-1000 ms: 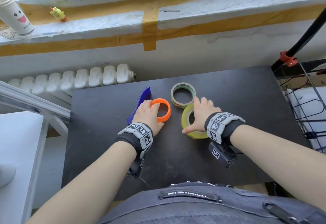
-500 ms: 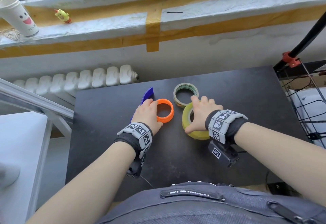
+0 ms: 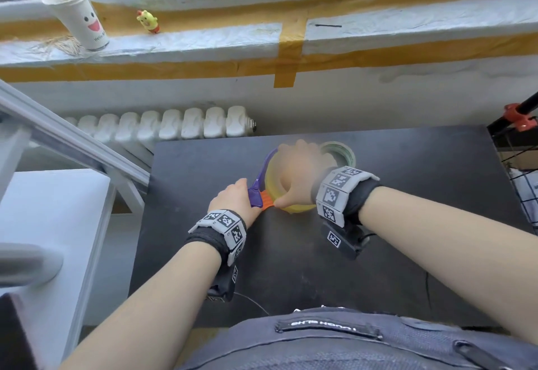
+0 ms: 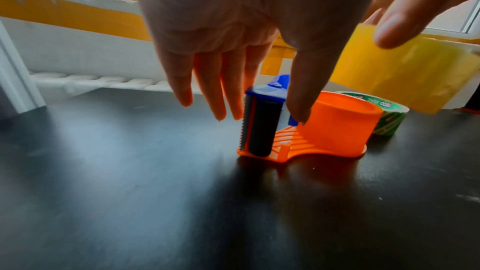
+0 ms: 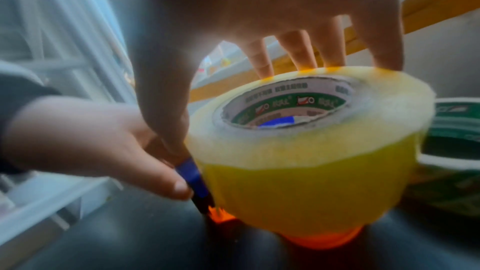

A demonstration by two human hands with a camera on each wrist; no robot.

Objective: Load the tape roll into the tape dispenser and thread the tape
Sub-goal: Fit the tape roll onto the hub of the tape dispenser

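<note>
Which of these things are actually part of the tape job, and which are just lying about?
In the job: translucent yellow tape roll, gripped by the right hand; orange-and-blue plastic tape dispenser, held by the left hand.
Lying about: green-printed tape roll on the black table; white smiley-face paper cup and small yellow toy figure on the windowsill.

tape roll (image 5: 311, 171): translucent yellow, whitish on top; core printed green and white, red marks | tape dispenser (image 4: 337, 128): orange hub and base, blue head, black roller | second roll (image 4: 387, 114): green-and-white print | table (image 3: 407, 253): black | my wrist bands (image 3: 225, 222): grey, black-and-white square codes | far-left cup (image 3: 81, 20): white, black eyes, red smile | toy (image 3: 148, 20) right of it: yellow, orange base
</note>
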